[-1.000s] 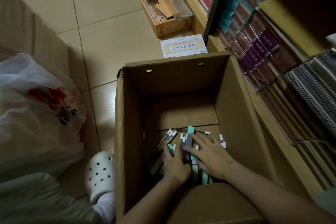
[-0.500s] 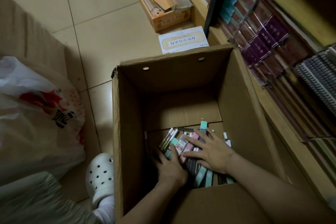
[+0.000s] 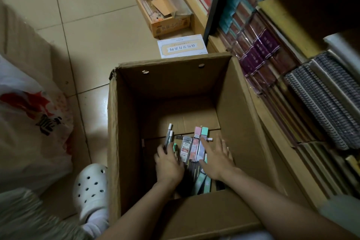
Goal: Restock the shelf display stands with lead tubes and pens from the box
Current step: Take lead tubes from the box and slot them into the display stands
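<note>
Lead tubes (image 3: 190,149) lie on the box (image 3: 124,142) floor between our hands, long axes pointing away. Our left hand (image 3: 168,163) grips two pens (image 3: 168,136); our right hand (image 3: 216,159), flat and spread, rests nearer the tubes.

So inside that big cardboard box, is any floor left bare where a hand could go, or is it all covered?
Bare cardboard shows at the far end of the big box, between its back wall and the tips of the lead tubes. The near half is crowded: left hand grips pens, right hand lies flat on the packets.
</note>
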